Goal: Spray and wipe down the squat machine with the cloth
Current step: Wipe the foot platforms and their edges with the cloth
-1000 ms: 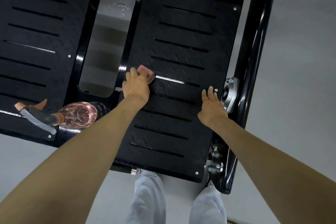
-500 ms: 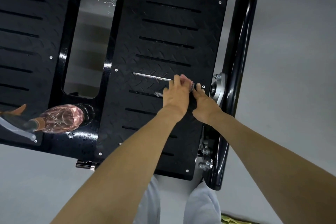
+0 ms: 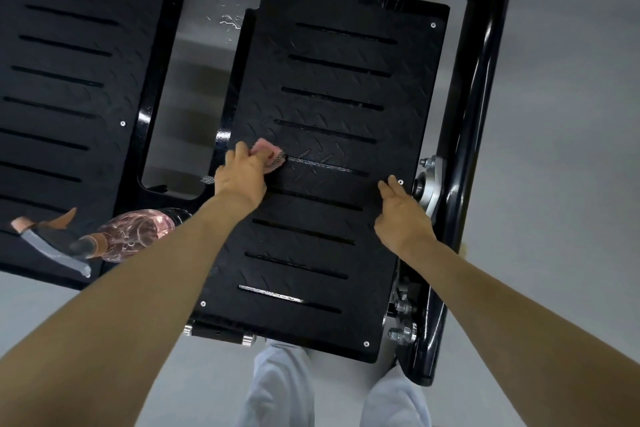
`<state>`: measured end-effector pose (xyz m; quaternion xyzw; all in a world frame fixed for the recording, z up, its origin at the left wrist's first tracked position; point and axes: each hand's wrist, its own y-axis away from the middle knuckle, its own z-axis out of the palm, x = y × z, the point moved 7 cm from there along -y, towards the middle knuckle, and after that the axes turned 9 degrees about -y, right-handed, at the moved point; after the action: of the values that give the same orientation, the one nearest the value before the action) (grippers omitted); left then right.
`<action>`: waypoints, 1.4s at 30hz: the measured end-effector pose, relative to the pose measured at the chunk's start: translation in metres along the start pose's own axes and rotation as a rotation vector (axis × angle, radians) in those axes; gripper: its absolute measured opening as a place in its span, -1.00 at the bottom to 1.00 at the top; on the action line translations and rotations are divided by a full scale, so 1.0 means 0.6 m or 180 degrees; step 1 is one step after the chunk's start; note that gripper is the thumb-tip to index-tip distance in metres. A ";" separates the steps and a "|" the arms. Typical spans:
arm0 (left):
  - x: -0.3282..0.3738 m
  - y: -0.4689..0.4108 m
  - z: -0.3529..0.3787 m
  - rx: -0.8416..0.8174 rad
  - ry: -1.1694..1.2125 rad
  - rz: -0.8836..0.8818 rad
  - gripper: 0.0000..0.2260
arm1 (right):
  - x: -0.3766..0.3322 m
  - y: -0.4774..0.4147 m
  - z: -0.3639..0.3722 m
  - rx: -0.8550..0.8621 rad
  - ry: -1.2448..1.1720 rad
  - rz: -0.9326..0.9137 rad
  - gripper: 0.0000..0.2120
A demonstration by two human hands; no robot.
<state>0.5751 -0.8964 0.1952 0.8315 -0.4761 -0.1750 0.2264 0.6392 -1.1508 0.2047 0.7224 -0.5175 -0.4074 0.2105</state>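
The squat machine has two black slotted foot plates; the right plate (image 3: 332, 107) fills the middle of the view. My left hand (image 3: 240, 177) grips a pink cloth (image 3: 268, 152) and presses it on the left side of this plate. My right hand (image 3: 401, 215) rests flat at the plate's right edge, fingers straight, holding nothing. A pink spray bottle (image 3: 135, 232) with a grey trigger lies on its side at the lower left, between the two plates.
The left foot plate (image 3: 69, 97) lies at the far left. A black frame tube (image 3: 474, 135) with silver bolts runs along the right. Grey floor (image 3: 571, 114) surrounds the machine, with wet drops in the gap between the plates. My legs are below.
My left hand swept the cloth from the plate's right edge, beside my right hand, back to the left side. My right hand stayed at the right edge.
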 end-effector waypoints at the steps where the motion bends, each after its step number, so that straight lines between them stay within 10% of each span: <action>1: -0.003 -0.011 -0.002 -0.0050 0.0495 -0.0004 -0.52 | -0.003 -0.003 -0.008 0.0133 -0.0097 0.0030 -0.37; 4: -0.001 -0.037 -0.041 0.0123 0.1718 -0.0193 -0.62 | -0.006 -0.017 -0.034 0.0443 -0.0365 0.0167 -0.41; 13: 0.084 -0.042 -0.059 0.0238 0.0004 -0.0621 -0.49 | 0.002 -0.072 -0.057 0.0080 0.0282 0.0122 -0.23; 22: 0.309 -0.012 -0.048 0.0152 -0.0080 0.0675 -0.47 | 0.010 -0.084 -0.080 -0.0429 0.0844 0.0032 -0.18; 33: 0.069 -0.049 -0.060 0.0100 -0.0151 -0.0305 -0.40 | 0.008 -0.092 -0.083 -0.0822 0.1173 0.0141 -0.18; 42: 0.047 -0.080 -0.101 0.0735 0.1398 -0.0852 -0.53 | 0.013 -0.097 -0.081 -0.0738 0.1125 -0.0017 -0.17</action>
<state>0.6541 -0.8869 0.2177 0.9253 -0.3183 0.0364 0.2028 0.7130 -1.1421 0.1877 0.7550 -0.4202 -0.3317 0.3786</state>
